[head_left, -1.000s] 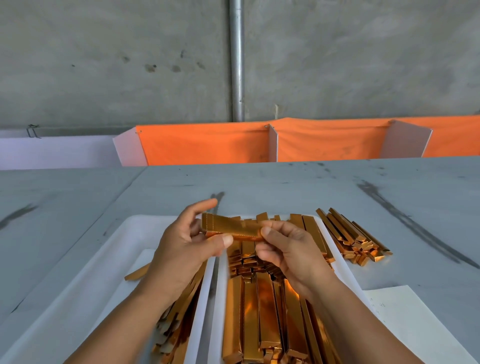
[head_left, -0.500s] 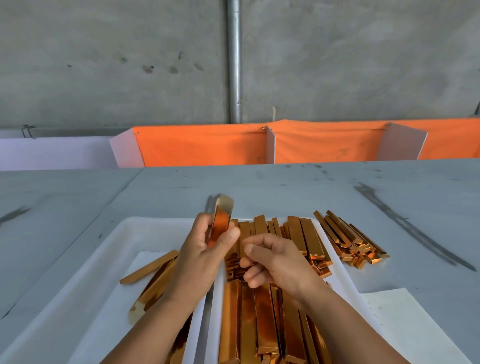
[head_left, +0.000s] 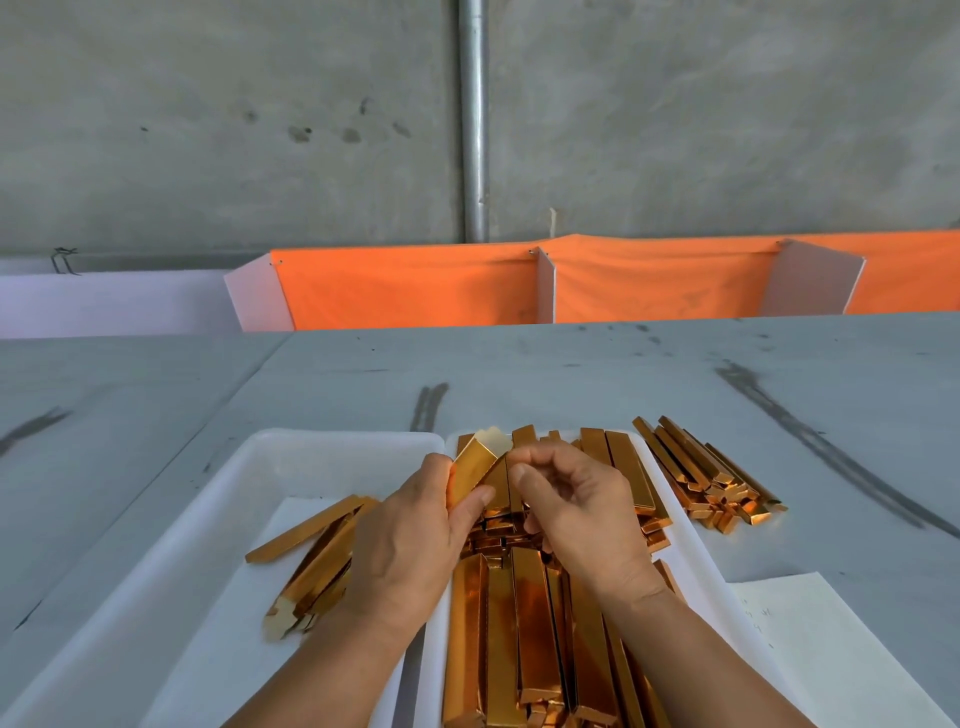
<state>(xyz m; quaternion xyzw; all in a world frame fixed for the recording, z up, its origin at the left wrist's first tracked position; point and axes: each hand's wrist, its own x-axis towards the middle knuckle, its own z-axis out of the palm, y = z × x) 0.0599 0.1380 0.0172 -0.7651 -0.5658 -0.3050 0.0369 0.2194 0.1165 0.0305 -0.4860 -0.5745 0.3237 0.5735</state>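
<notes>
Behind the table, wall (head_left: 208, 130): grey concrete, with a metal pipe (head_left: 474, 119) running straight down it.
Table (head_left: 571, 374): grey top with dark scuff marks; it carries everything below.
Orange cloth (head_left: 415, 291): hangs along the table's far edge, split by white divider boards.
Left tray (head_left: 322, 441): white, at the near edge left of centre, under your left forearm.
Right tray (head_left: 698, 558): white, touching the left tray's right side.
Paper sheet (head_left: 810, 649): white, flat near the table's near right corner, just beside the right tray.
Flat gold blanks (head_left: 524, 623): packed lengthwise in the right tray, more stacked at its far end.
Folded gold boxes (head_left: 311, 561): small heap in the left tray, lying at a slant.
Loose gold pile (head_left: 711, 483): on the bare table, just right of the right tray's far end.
Left hand (head_left: 410, 540): you grip the gold box with thumb and curled fingers round its lower part.
Right hand (head_left: 576, 514): fingers curled close to the box's top end; can't tell if you pinch the flap.
Gold box (head_left: 472, 467): in your left hand, over the seam between the trays, tilted, pale end flap open at the top.
</notes>
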